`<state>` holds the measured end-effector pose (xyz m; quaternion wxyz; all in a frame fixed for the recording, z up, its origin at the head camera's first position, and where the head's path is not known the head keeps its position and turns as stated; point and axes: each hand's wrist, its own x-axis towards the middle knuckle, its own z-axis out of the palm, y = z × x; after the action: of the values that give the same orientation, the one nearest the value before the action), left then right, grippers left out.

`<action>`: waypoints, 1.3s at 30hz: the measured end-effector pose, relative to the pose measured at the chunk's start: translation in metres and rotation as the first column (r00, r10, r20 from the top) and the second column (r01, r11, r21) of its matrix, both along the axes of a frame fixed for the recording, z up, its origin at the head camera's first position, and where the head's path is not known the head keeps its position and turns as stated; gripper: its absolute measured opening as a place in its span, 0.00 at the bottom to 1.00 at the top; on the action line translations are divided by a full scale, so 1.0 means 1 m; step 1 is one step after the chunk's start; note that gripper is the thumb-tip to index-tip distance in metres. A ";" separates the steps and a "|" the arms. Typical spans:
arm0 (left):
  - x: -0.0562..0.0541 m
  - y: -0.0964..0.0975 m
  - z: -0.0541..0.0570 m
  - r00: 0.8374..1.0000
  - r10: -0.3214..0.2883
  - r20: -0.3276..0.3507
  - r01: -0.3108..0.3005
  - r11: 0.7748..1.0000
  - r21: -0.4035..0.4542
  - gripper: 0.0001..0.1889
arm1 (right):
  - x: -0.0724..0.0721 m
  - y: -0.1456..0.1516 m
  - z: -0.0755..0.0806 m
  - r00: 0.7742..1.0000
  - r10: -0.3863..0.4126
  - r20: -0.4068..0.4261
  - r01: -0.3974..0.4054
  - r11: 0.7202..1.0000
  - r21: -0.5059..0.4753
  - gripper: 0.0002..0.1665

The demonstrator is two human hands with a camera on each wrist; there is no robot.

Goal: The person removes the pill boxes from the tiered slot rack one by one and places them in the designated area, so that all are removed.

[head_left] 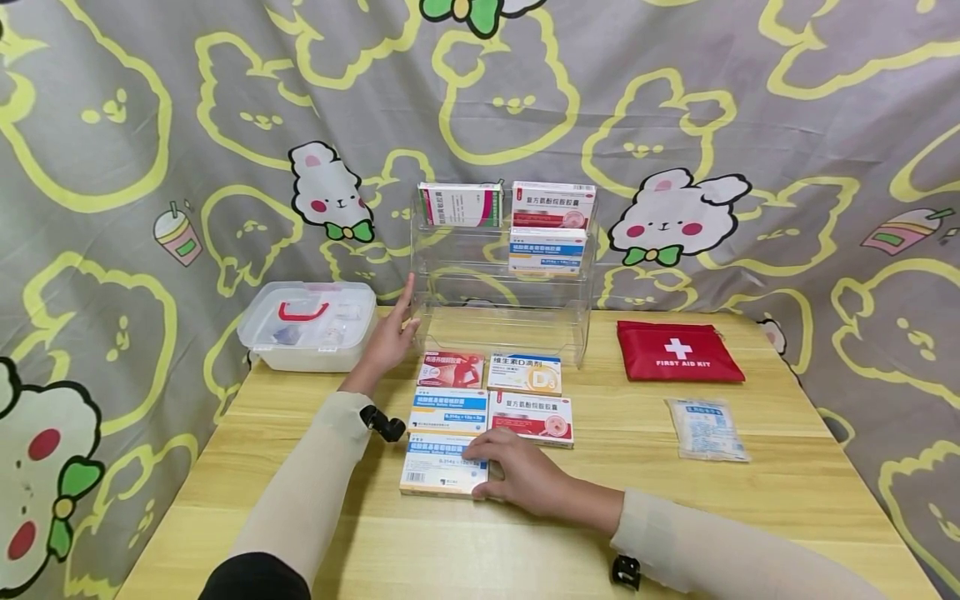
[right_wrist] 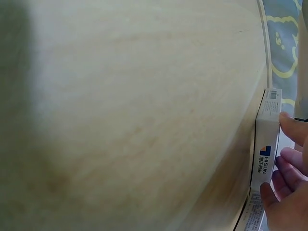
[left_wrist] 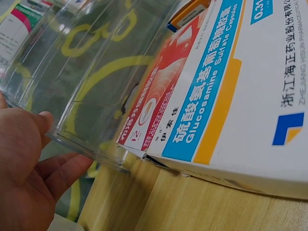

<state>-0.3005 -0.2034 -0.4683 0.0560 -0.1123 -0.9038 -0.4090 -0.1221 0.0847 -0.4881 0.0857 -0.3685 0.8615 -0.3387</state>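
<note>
My right hand (head_left: 525,475) pinches the right end of a white-and-blue glucosamine medicine box (head_left: 438,467), the nearest box on the table. In the right wrist view, fingertips and thumb meet this box's edges (right_wrist: 266,139). My left hand (head_left: 386,346) touches the left side of a clear tiered rack (head_left: 502,325), fingers extended along its edge. Between rack and right hand lie another glucosamine box (head_left: 447,410), a red-and-white capsule box (head_left: 530,419), a red box (head_left: 450,371) and a vitamin D box (head_left: 525,375). The rack's upper tiers hold a green-and-pink-edged box (head_left: 460,206), a red-and-white box (head_left: 553,206) and a blue-and-white box (head_left: 546,252).
A lidded translucent case (head_left: 307,333) with a red handle stands left of the rack. On the right lie a red first aid pouch (head_left: 678,352) and a clear packet (head_left: 707,429). A patterned curtain (head_left: 517,100) hangs behind the wooden table (head_left: 615,508).
</note>
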 end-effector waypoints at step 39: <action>0.003 0.002 0.002 1.000 0.020 0.010 -0.020 1.000 -0.004 0.48 | -0.089 0.041 0.076 0.980 -0.183 -0.082 0.177 0.981 -0.077 0.31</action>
<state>-0.2973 -0.2015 -0.4662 0.0553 -0.1014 -0.9059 -0.4074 -0.2114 0.1254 -0.4124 0.0036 -0.3064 0.8820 -0.3581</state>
